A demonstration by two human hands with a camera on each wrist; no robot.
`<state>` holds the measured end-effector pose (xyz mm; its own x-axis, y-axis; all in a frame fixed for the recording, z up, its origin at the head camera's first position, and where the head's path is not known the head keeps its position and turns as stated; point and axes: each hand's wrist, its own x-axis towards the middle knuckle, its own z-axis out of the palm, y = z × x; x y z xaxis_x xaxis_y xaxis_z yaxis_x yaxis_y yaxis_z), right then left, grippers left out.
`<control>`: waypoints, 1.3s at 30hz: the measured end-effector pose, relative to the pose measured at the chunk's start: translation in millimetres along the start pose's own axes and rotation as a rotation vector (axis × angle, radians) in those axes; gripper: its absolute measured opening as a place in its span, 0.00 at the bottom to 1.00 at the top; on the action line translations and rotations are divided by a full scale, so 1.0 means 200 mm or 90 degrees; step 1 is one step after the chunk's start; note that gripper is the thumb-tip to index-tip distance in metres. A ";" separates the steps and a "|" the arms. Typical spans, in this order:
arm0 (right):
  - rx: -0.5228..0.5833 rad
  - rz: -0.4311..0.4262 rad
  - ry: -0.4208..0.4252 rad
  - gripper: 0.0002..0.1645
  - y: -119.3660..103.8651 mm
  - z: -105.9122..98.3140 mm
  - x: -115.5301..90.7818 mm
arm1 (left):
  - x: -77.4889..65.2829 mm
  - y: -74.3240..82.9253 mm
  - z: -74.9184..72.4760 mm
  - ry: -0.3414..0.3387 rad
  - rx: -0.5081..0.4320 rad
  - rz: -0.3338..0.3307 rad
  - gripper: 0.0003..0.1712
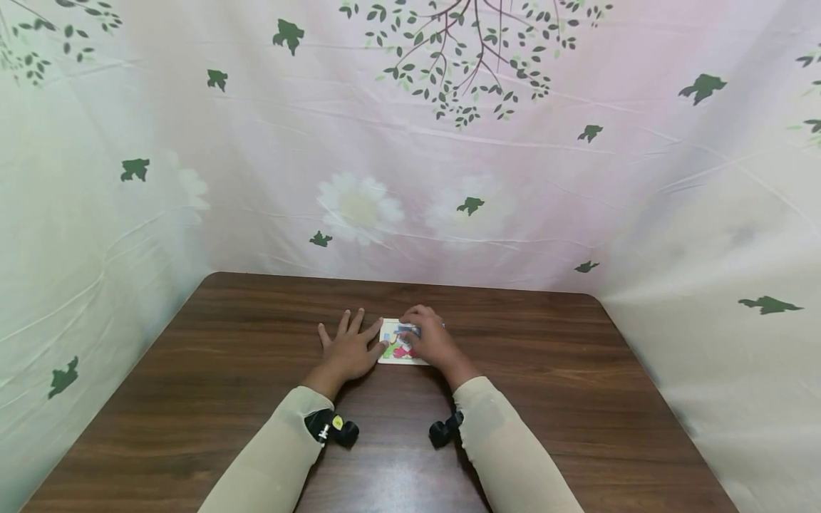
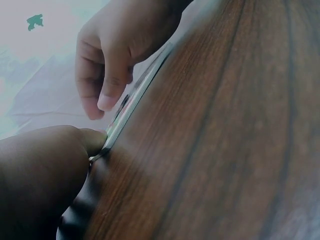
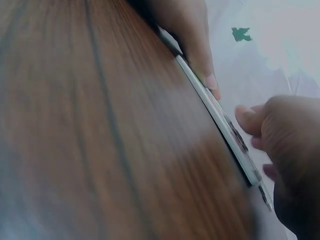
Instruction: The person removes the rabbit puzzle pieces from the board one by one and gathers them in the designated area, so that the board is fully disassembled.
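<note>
While a fabric backdrop printed with leaves and birds rises behind and at both sides, a dark wood-grain surface spreads below. The left hand has its fingers spread, thumb and index finger at the left edge of a flat picture board, which lies toward the surface's far side. Over the board's right part, the right hand curls its fingers; whether they grip anything, I cannot tell.
</note>
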<state>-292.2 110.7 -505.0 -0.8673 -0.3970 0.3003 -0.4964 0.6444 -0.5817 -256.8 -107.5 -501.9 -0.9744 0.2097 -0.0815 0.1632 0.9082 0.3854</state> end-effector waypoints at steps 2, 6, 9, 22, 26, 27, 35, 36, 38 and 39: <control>-0.004 0.002 0.004 0.16 0.01 -0.01 -0.01 | 0.00 0.00 0.00 -0.001 -0.002 0.000 0.39; -0.021 0.025 -0.009 0.16 0.03 -0.02 -0.02 | 0.01 -0.01 0.01 -0.002 -0.001 -0.001 0.39; -0.026 0.045 -0.025 0.14 0.04 -0.01 -0.03 | 0.01 -0.01 0.01 -0.003 -0.003 -0.003 0.39; -0.015 0.041 -0.026 0.06 0.02 -0.01 -0.03 | 0.01 -0.01 0.01 -0.003 0.004 -0.001 0.39; -0.019 0.047 -0.029 0.07 0.02 -0.02 -0.03 | 0.00 -0.01 0.01 -0.005 0.006 -0.002 0.40; -0.022 0.049 -0.030 0.07 0.02 -0.02 -0.03 | 0.00 -0.01 0.01 -0.006 0.006 -0.002 0.39; -0.016 0.057 -0.030 0.10 0.00 -0.03 -0.03 | 0.00 -0.01 0.02 0.004 0.010 0.000 0.39; -0.016 0.059 -0.030 0.10 0.00 -0.03 -0.03 | 0.00 -0.01 0.02 0.004 0.011 0.000 0.39; -0.016 0.061 -0.030 0.11 0.00 -0.02 -0.03 | 0.00 -0.01 0.02 0.004 0.012 0.000 0.39; -0.016 0.061 -0.029 0.12 0.00 -0.02 -0.03 | 0.00 -0.01 0.02 0.004 0.012 0.000 0.39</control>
<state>-287.1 115.8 -503.2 -0.9082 -0.3627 0.2091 -0.4132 0.6965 -0.5866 -257.4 -108.0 -506.3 -0.9752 0.2079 -0.0756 0.1664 0.9147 0.3682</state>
